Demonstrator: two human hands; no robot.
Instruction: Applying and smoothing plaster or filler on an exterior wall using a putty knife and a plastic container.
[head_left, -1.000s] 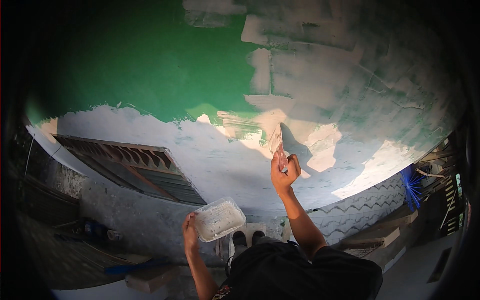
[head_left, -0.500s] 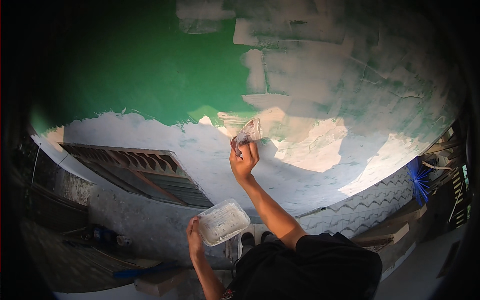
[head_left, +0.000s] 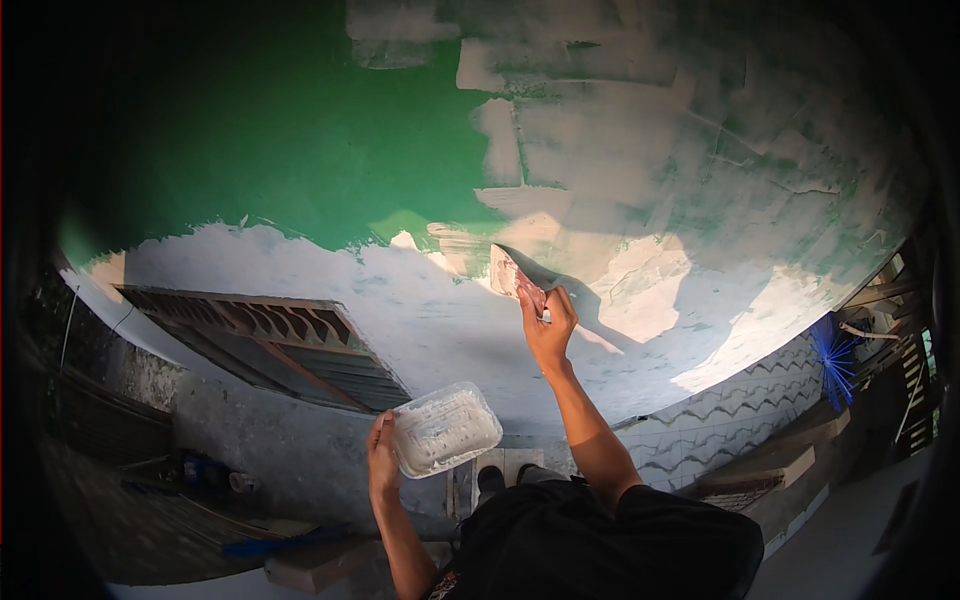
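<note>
Ahead of me rises a green wall (head_left: 330, 150), with pale putty (head_left: 610, 140) smeared in broad patches over its upper right and white along its lower part. My right hand (head_left: 549, 328) grips a putty-smeared scraper (head_left: 508, 274), its blade at or very near the wall by the border of green and white. Lower down, my left hand (head_left: 383, 455) clasps the left side of a shallow clear plastic tray (head_left: 447, 430). White putty coats the inside of that tray. The fingers under it are hidden.
To the left is a wooden slatted window (head_left: 270, 335) set into the wall. White tiles (head_left: 735, 415) with a wavy pattern run low on the right, near a blue spiky bundle (head_left: 834, 360). Below the window, a small pale container (head_left: 243, 483) stands among dark clutter.
My right hand has shifted right and slightly down with the scraper, whose blade now tilts to the upper left. The tray in my left hand is a little higher.
</note>
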